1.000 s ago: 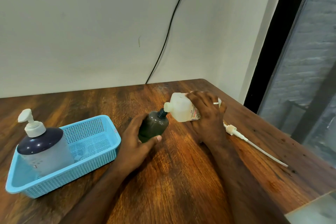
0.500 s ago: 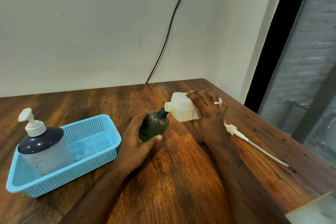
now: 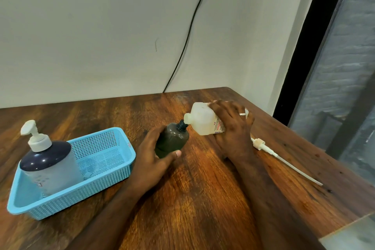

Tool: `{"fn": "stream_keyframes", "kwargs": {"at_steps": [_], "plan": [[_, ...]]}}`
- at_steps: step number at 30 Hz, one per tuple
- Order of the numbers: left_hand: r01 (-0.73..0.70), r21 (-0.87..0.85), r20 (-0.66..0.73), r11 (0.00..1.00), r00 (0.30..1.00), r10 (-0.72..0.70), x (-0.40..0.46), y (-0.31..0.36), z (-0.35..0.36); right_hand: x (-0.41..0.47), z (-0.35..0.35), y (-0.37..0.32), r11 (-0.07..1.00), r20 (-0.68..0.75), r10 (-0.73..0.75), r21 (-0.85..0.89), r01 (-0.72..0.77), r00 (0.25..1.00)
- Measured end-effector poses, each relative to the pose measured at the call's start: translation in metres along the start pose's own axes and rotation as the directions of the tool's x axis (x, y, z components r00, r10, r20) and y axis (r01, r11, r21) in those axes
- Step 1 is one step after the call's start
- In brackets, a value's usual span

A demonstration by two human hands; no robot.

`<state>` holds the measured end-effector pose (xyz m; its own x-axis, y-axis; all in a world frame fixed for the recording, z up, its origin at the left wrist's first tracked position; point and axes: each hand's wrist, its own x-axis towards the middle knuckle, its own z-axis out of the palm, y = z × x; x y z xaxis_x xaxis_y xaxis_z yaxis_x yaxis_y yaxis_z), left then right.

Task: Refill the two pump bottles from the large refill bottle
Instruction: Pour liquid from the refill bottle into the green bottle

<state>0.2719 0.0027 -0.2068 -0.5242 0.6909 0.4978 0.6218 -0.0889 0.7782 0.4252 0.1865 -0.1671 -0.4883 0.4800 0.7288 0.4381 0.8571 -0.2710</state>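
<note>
In the head view, the left hand (image 3: 151,157) grips the small dark bottle (image 3: 172,141) round its lower body, fingers behind and thumb across the front, holding it tilted with its open neck toward the right, out in the middle of the worktop (image 3: 203,199). The right hand (image 3: 233,128) wraps over the label end of the pale refill bottle (image 3: 203,121), which lies nearly level toward the far right corner, its spout touching or just beside the dark bottle's neck; whether liquid is passing cannot be told. The removed pump with its long dip tube (image 3: 284,160) lies along the right edge. The second pump bottle (image 3: 47,165), pump fitted, stands in the left end of the blue basket (image 3: 113,166) near the left edge. The refill bottle looks like thin, squeezable plastic, probably light if part empty, so a grip round its mid-body gives control without squirting. The dark bottle seems stiffer and smooth, likely slippery if soap runs down it; holding low on the body keeps the narrow neck clear.
</note>
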Motion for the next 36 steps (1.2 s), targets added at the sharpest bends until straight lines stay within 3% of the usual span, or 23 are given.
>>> {"fn": "stream_keyframes", "kwargs": {"at_steps": [36], "plan": [[0.006, -0.015, 0.005, 1.000, 1.000, -0.006, -0.0006, 0.0010, -0.0001, 0.0005, 0.0007, 0.0009, 1.000, -0.025, -0.022, -0.004, 0.022, 0.999]]}}
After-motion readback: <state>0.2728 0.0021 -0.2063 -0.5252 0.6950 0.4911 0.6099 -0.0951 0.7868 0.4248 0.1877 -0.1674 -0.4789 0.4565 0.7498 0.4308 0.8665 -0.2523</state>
